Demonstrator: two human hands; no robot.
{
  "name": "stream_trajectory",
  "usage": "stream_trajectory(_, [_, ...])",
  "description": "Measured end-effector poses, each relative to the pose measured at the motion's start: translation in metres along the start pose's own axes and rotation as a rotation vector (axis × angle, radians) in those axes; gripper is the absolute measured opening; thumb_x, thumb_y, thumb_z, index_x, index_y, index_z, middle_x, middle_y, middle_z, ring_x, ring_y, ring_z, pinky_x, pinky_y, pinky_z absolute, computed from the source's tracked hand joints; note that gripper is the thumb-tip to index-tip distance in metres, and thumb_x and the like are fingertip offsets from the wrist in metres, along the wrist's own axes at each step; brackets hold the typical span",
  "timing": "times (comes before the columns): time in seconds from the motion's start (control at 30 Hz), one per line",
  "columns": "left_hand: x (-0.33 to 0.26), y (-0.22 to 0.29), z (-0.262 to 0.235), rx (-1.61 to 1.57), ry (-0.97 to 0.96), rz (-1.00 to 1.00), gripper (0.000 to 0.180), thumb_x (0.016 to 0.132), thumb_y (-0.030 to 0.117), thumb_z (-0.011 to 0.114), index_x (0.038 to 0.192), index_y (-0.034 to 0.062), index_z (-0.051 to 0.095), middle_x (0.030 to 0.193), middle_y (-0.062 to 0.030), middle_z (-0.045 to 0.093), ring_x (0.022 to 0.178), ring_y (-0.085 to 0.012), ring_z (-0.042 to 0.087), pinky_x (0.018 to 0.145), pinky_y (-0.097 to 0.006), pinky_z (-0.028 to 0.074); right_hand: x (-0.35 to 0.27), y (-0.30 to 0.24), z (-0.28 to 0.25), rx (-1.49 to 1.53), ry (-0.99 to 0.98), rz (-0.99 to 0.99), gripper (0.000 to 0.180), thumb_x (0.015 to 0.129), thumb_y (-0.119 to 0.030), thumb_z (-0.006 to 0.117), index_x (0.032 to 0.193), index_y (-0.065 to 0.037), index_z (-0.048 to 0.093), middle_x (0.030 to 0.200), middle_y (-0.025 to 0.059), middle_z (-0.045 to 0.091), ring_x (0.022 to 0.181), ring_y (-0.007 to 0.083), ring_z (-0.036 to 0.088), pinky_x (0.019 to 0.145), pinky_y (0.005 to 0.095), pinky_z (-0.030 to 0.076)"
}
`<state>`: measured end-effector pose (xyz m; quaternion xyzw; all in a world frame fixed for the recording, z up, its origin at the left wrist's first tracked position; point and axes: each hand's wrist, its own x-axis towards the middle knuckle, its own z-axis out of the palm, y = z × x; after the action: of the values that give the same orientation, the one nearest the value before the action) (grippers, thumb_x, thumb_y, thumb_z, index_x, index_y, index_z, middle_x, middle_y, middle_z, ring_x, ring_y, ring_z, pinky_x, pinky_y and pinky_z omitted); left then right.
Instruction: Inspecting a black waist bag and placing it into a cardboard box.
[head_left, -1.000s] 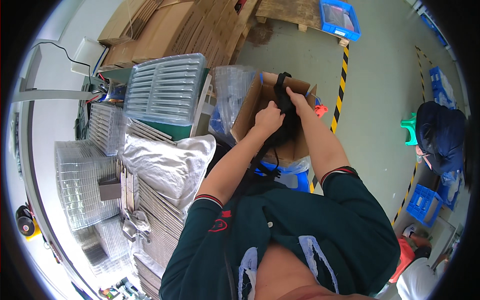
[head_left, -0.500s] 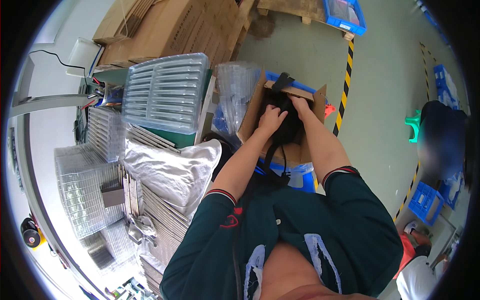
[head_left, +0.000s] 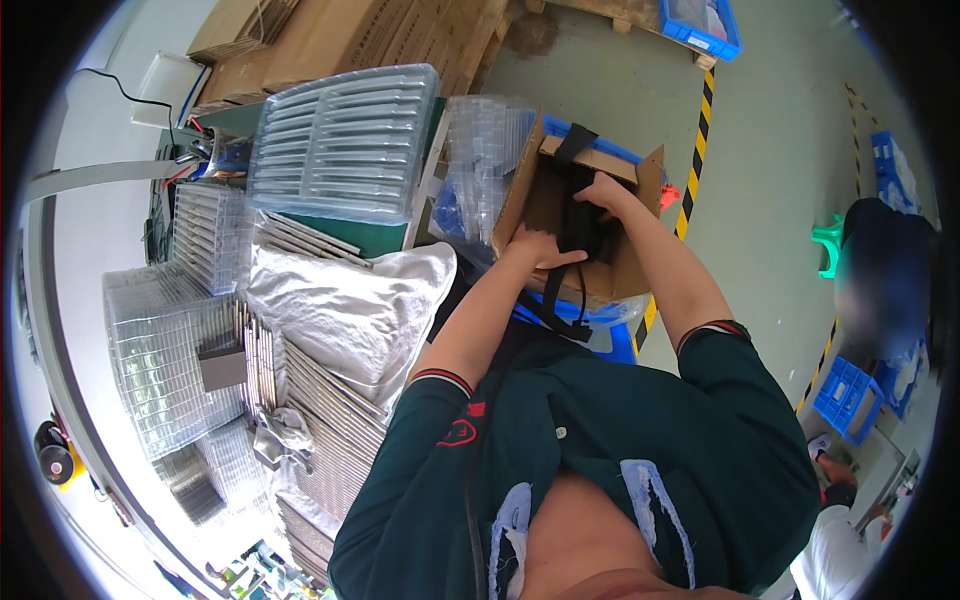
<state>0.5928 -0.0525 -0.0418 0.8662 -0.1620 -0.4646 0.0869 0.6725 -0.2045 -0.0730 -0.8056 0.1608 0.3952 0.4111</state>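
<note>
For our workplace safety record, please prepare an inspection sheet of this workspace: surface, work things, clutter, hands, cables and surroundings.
Surface: green table on the person's left, mostly covered.
Work things: open carton; black item inside; black strap over its far side.
Clutter: clear trays, metal rods and white cloth crowd the table side.
Hands: left hand at the carton's left side; right hand at the black item; grips unclear.
Cables: black cord at upper left.
Surroundings: striped floor tape, green stool and blue crate to the right; another person at lower right.
</note>
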Motion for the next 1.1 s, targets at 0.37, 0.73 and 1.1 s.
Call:
stream_trajectory(0.37, [-0.037,0.009,-0.001,-0.007,0.604,0.263,0.050,0.068,0.051,0.061,0.095,0.0087,0.056,0.101,-0.0139,0.048,0.101,-0.0288,0.045,0.097,-0.053,0.021,0.040,0.028,-0.042,-0.106,0.234,-0.196,0.035,0.075,-0.002,0.040,0.105,-0.005,0.058,0.101,0.0195,0.057,0.084,0.0341,0.059,0.056,0.0400,0.055])
stream_trajectory(0.73, [-0.160,0.044,0.001,-0.038,0.516,0.313,0.032,0.073,0.042,0.058,0.074,0.0104,0.061,0.077,-0.0062,0.055,0.081,-0.0239,0.054,0.078,-0.039,0.040,0.037,0.028,-0.034,-0.197,0.264,-0.214,0.033,0.074,-0.002,0.043,0.103,0.000,0.057,0.100,0.0210,0.057,0.084,0.0351,0.059,0.053,0.0394,0.055])
stream_trajectory(1.1, [-0.150,0.031,0.036,-0.333,0.611,0.432,0.025,0.081,0.030,0.052,0.082,0.0069,0.062,0.080,-0.0104,0.057,0.079,-0.0300,0.054,0.068,-0.039,0.044,0.021,0.035,0.037,-0.559,-0.085,-0.077,0.100,0.061,-0.057,0.065,0.135,-0.012,0.016,0.137,0.0174,0.022,0.126,0.0325,0.023,0.101,0.0486,0.020])
